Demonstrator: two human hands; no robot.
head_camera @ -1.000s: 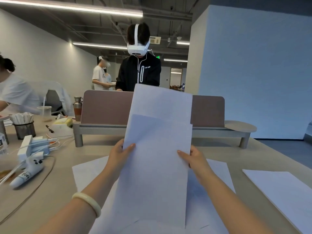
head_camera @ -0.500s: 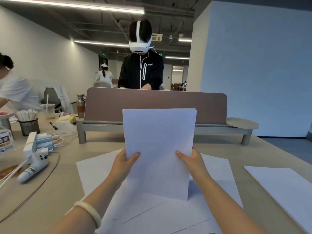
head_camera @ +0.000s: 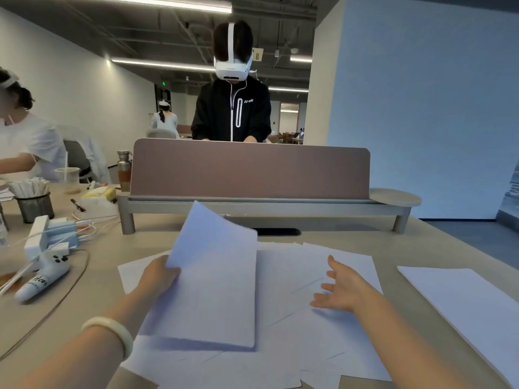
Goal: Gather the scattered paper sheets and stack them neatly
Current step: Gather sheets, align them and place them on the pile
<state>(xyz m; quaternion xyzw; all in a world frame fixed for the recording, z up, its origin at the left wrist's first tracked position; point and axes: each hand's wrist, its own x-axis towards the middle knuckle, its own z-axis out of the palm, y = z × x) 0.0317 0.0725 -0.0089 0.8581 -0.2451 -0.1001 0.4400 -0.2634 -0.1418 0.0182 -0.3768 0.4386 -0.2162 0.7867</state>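
Left hand (head_camera: 157, 276) grips one tilted bundle of white paper sheets (head_camera: 213, 282) above several overlapping loose white sheets (head_camera: 283, 360) on the beige table (head_camera: 84, 318); right hand (head_camera: 341, 287) hovers, fingers spread. One separate white pile (head_camera: 463, 304) lies right.

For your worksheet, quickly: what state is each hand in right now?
Left hand: holding sheets by their left edge.
Right hand: open, holding nothing.
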